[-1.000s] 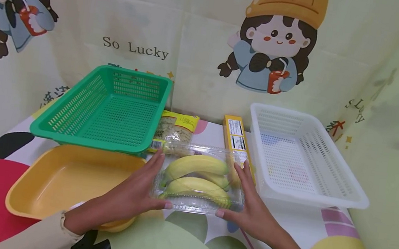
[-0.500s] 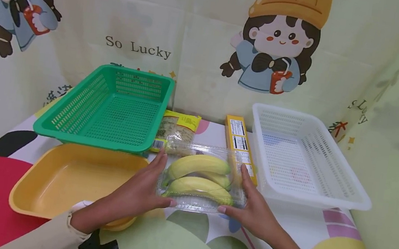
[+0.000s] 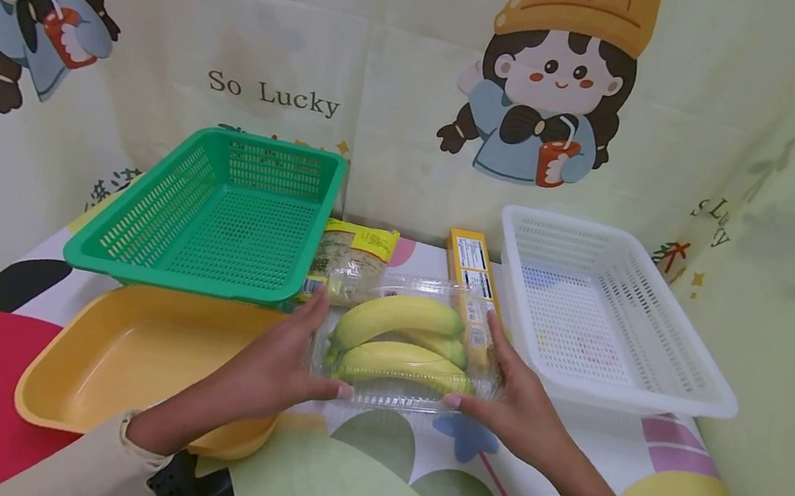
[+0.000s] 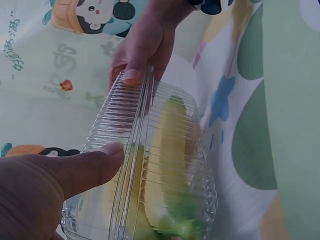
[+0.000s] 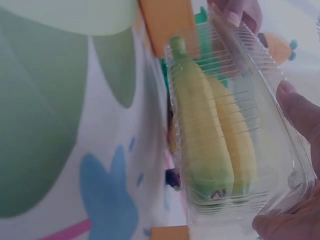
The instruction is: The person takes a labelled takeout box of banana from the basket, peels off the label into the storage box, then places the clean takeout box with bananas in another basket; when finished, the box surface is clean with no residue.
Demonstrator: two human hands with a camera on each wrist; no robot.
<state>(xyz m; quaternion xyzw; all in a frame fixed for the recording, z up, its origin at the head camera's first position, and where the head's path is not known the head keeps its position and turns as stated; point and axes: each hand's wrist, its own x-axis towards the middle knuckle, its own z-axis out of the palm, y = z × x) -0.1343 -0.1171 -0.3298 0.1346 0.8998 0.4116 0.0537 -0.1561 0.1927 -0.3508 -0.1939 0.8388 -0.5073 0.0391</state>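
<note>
Cartoon-print cloth hangs behind and covers the table (image 3: 366, 487) too, all pastel blobs and a flower. Two baskets sit at the back: one green basket (image 3: 214, 211) on the left, one white basket (image 3: 608, 309) on the right. One yellow tray (image 3: 134, 356) lies in front of the green one, just by the left forearm. Between the baskets, dead centre, is the clear box (image 3: 409, 346), and both hands have it. Left hand (image 3: 268, 373) clamps the left end, fingers stretched along the side wall and thumb hooked over the near edge; the left wrist view shows that thumb pressed on the ribbed lid. Right hand (image 3: 520, 407) mirrors it on the right end, fingers up the side, thumb on the near rim; the right wrist view catches a fingertip on the lid and the palm under the end. The box looks lifted just clear of the cloth, though contact underneath is hard to call. Inside it, bananas (image 3: 396, 340), three by my count, yellow with green tips, lying side by side. Behind the box, one yellow packet (image 3: 353, 259) and one long yellow carton (image 3: 472, 279), the carton partly hidden by the box's right end.
</note>
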